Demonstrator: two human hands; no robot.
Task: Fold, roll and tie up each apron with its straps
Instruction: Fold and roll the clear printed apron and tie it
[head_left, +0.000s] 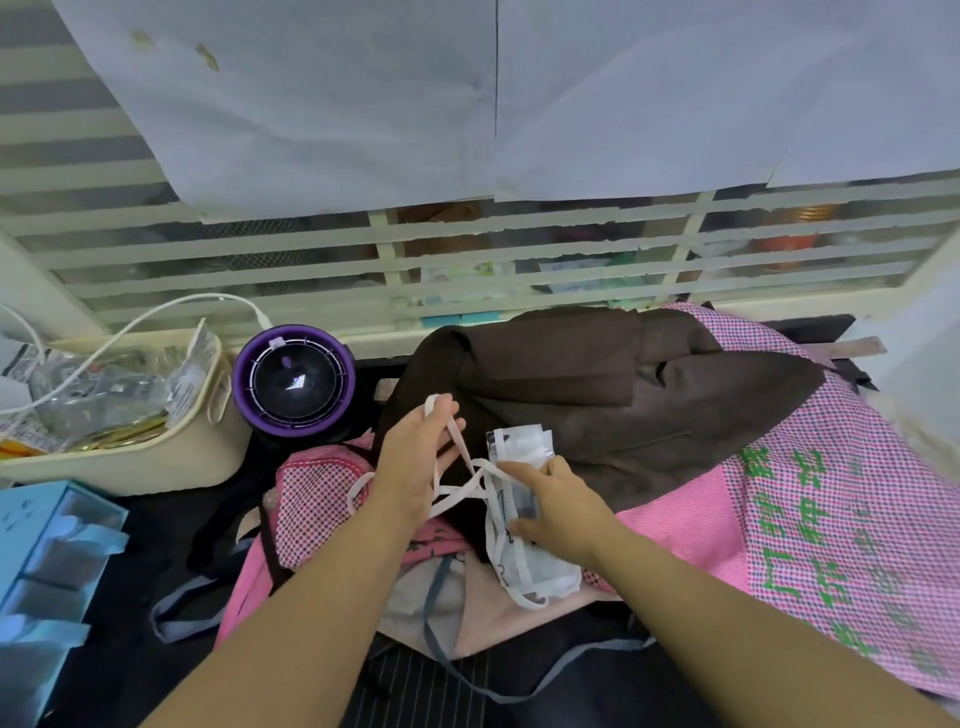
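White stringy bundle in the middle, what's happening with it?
A person is tying up a rolled white apron. The right hand holds the roll, and the left hand pulls its white strap, which is looped around the fingers. The knot does not look finished yet. A brown apron and a pink checked apron lie unrolled just behind.

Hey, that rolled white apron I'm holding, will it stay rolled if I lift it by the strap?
Probably floppy: the white apron looks like thin cloth, bending around the right hand. Likely light. The strap the left hand pinches seems loosely crossed, so it may unroll.
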